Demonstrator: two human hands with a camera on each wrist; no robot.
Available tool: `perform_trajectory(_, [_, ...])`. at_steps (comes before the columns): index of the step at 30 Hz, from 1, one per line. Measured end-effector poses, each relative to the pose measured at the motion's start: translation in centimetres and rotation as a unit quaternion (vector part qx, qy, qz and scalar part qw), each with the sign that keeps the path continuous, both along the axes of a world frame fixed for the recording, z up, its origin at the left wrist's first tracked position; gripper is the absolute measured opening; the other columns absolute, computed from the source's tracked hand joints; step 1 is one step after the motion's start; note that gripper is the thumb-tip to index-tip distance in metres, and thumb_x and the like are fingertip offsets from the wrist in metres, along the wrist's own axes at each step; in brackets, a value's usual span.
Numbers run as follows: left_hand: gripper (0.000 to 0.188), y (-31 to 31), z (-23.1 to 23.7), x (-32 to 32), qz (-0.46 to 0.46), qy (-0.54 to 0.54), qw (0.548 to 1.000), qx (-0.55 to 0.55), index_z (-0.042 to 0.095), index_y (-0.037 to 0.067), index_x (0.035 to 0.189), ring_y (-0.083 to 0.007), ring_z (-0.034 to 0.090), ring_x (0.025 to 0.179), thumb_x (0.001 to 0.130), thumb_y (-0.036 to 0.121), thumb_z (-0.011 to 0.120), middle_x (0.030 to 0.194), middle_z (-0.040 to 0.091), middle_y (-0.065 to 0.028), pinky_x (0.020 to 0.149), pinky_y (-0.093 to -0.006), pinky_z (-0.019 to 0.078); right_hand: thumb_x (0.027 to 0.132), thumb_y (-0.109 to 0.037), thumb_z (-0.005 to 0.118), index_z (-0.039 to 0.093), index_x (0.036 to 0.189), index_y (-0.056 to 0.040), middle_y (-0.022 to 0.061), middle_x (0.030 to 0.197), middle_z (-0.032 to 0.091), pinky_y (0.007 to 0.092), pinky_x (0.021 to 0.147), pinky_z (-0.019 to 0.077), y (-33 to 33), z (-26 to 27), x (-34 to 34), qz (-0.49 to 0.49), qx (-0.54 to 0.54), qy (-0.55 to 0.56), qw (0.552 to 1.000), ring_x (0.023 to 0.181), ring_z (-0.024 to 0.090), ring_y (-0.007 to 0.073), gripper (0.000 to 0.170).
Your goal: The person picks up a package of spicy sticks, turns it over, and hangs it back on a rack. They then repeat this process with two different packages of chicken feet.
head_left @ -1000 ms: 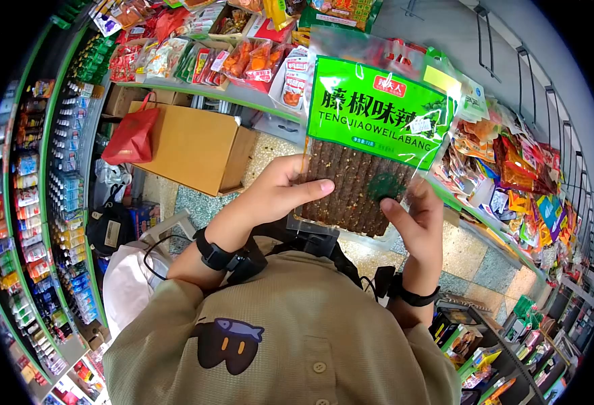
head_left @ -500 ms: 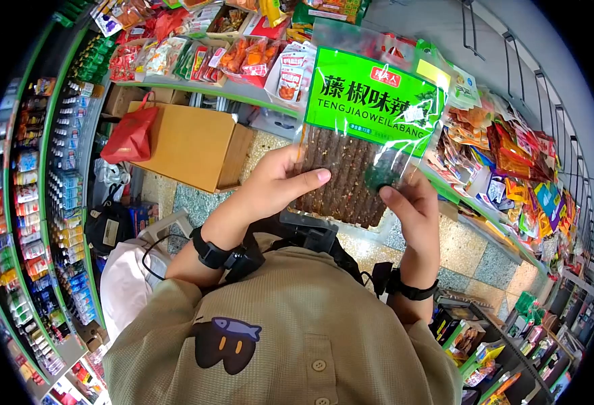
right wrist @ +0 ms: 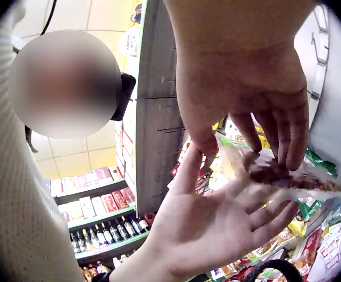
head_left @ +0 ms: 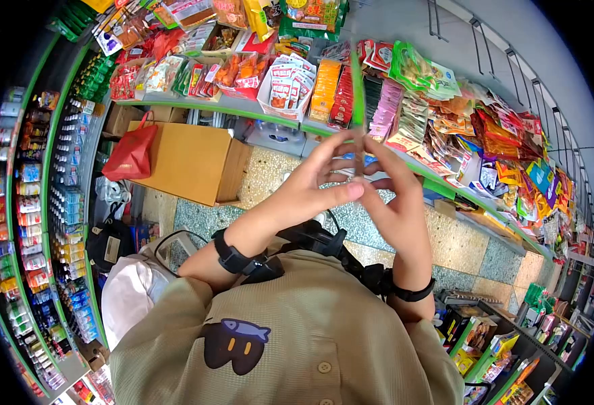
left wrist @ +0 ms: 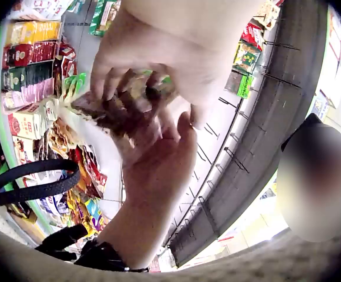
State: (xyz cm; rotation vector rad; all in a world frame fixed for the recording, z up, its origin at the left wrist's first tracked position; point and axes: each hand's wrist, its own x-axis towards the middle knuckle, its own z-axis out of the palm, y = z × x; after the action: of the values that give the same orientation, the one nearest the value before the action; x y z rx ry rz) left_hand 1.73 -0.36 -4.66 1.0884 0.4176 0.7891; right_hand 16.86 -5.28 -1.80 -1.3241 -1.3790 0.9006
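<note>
A clear bag of brown strips with a green label is turned edge-on in the head view, showing as a thin upright strip. From its left side my left hand grips the lower part, thumb near the bottom edge. My right hand holds it from the other side, fingertips against it. The left wrist view shows the bag between both hands, partly covered by fingers. Dark strips inside the bag appear in the right wrist view, between the right hand above and the left hand below.
Beyond the hands runs a shelf with boxed and loose snack packets. A brown carton with a red bag stands at the left. Wire hooks project at the upper right, and bottle racks line the far left.
The bag has turned from label-facing to edge-on, and both hands have come closer together around its lower part. The shelf packets behind it have come into view.
</note>
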Motion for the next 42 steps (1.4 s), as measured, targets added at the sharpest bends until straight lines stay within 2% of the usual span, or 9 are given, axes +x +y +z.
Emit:
perform_trajectory(3, [0.063, 0.2, 1.2, -0.1, 0.048, 0.005, 0.999, -0.005, 0.023, 0.004, 0.129, -0.0191, 0.042, 0.111, 0.079, 0.013, 0.061, 0.120, 0.042, -0.0130, 0.091, -0.0320, 0.0375, 0.072, -0.003, 0.061, 0.054, 0.110, -0.0005, 0.0150, 0.110, 0.055, 0.0254, 0.068, 0.0461, -0.8, 0.6, -0.3, 0.022, 0.057, -0.067, 0.996, 0.078, 0.056, 0.0136, 0.039])
perform_trajectory(4, [0.052, 0.1, 1.3, -0.1, 0.084, 0.007, 0.996, 0.005, 0.031, 0.003, 0.124, -0.0161, 0.045, 0.106, 0.081, 0.011, 0.059, 0.115, 0.047, -0.0099, 0.089, -0.0293, 0.0385, 0.072, -0.003, 0.061, 0.055, 0.109, -0.0002, 0.0154, 0.112, 0.054, 0.0259, 0.069, 0.0460, -1.1, 0.9, -0.3, 0.030, 0.059, -0.069, 0.995, 0.078, 0.056, 0.0137, 0.037])
perform_trajectory(8, [0.031, 0.5, 1.8, -1.2, 0.087, 0.048, 0.995, -0.023, 0.045, 0.000, 0.112, -0.0111, 0.049, 0.096, 0.083, 0.007, 0.053, 0.104, 0.053, -0.0054, 0.084, -0.0273, 0.0398, 0.073, 0.003, 0.056, 0.056, 0.105, 0.0009, 0.0119, 0.097, 0.060, 0.0246, 0.066, 0.0446, -2.3, 1.7, 0.9, 0.032, 0.058, 0.048, 0.997, 0.075, 0.056, 0.0123, 0.032])
perform_trajectory(11, [0.033, 0.1, 2.1, -1.6, 0.074, 0.031, 0.996, 0.037, 0.043, -0.002, 0.113, -0.0105, 0.049, 0.097, 0.083, 0.006, 0.053, 0.106, 0.053, -0.0061, 0.084, -0.0267, 0.0392, 0.078, 0.000, 0.055, 0.056, 0.100, 0.0016, 0.0057, 0.079, 0.059, 0.0193, 0.058, 0.0409, -3.0, 3.2, 2.0, -0.133, 0.032, 0.093, 0.986, 0.066, 0.052, 0.0086, 0.022])
perform_trajectory(14, [0.038, -0.3, 2.3, -1.8, 0.032, 0.021, 0.999, 0.035, 0.041, -0.004, 0.117, -0.0121, 0.048, 0.101, 0.083, 0.006, 0.054, 0.111, 0.052, -0.0076, 0.088, -0.0277, 0.0375, 0.078, -0.002, 0.056, 0.053, 0.103, 0.0014, 0.0024, 0.074, 0.054, 0.0172, 0.051, 0.0351, -3.1, 2.5, 4.2, -0.184, 0.086, 0.105, 0.974, 0.059, 0.045, 0.0053, 0.025])
perform_trajectory(18, [0.038, -0.7, 2.8, -1.6, 0.015, 0.006, 0.999, 0.046, 0.041, -0.004, 0.117, -0.0135, 0.047, 0.103, 0.083, 0.006, 0.054, 0.113, 0.051, -0.0083, 0.089, -0.0290, 0.0368, 0.079, -0.008, 0.054, 0.047, 0.110, 0.0025, 0.0043, 0.080, 0.053, 0.0178, 0.050, 0.0348, -2.7, 2.0, 3.8, -0.133, 0.079, 0.183, 0.971, 0.061, 0.046, 0.0071, 0.033])
perform_trajectory(24, [0.040, -0.3, 3.3, -1.8, -0.003, 0.021, 0.999, 0.044, 0.039, -0.004, 0.119, -0.0145, 0.047, 0.104, 0.083, 0.007, 0.054, 0.114, 0.050, -0.0086, 0.090, -0.0307, 0.0371, 0.076, -0.004, 0.057, 0.045, 0.116, 0.0032, 0.0094, 0.106, 0.056, 0.0245, 0.081, 0.0387, -2.3, 1.2, 2.6, -0.040, 0.037, 0.299, 0.953, 0.095, 0.051, 0.0129, 0.042])
perform_trajectory(27, [0.041, -0.2, 3.3, -1.9, -0.001, 0.020, 0.999, 0.044, 0.038, -0.004, 0.119, -0.0151, 0.047, 0.105, 0.083, 0.007, 0.054, 0.114, 0.050, -0.0091, 0.090, -0.0312, 0.0374, 0.075, -0.001, 0.058, 0.045, 0.116, 0.0036, 0.0083, 0.107, 0.056, 0.0269, 0.084, 0.0385, -1.9, 1.1, 2.8, -0.001, 0.009, 0.274, 0.962, 0.097, 0.051, 0.0139, 0.043])
perform_trajectory(42, [0.042, 0.3, 3.5, -2.2, 0.013, 0.007, 0.998, 0.067, 0.037, -0.004, 0.121, -0.0158, 0.046, 0.107, 0.084, 0.007, 0.053, 0.116, 0.049, -0.0097, 0.092, -0.0316, 0.0362, 0.077, 0.000, 0.059, 0.057, 0.097, 0.0008, 0.0007, 0.087, 0.059, 0.0216, 0.069, 0.0402, -0.7, 1.4, 2.8, 0.031, -0.005, 0.239, 0.971, 0.077, 0.051, 0.0063, 0.019])
